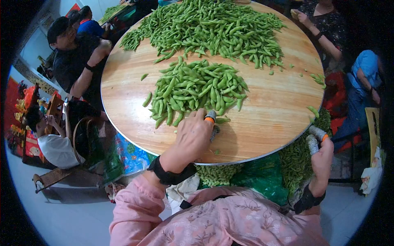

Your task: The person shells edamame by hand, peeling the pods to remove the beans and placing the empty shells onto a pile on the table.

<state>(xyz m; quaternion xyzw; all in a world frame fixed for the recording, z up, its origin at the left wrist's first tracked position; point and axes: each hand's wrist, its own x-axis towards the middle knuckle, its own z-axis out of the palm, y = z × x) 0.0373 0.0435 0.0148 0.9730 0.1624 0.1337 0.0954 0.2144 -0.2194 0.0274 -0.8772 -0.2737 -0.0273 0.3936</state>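
Observation:
My left hand point(193, 133) is over the wooden tabletop at the near edge of a small pile of green soybean pods point(197, 84). Its thumb and index finger, wrapped in grey with orange on the index, are apart; a single pod point(223, 120) lies just beyond them. The other fingers are bent against the pile, their tips partly hidden. Past the table's right edge, my right hand point(321, 160) hangs above a heap of green pods or hulls point(294, 164). Its grey-wrapped thumb and index finger are apart, with nothing visible between them.
A larger pile of pods point(209, 28) covers the far side of the round table point(279, 110). Below the near edge are pale green shelled beans point(219, 174) and green plastic point(260, 182). People sit to the left and right; a wooden stool point(57, 178) stands left.

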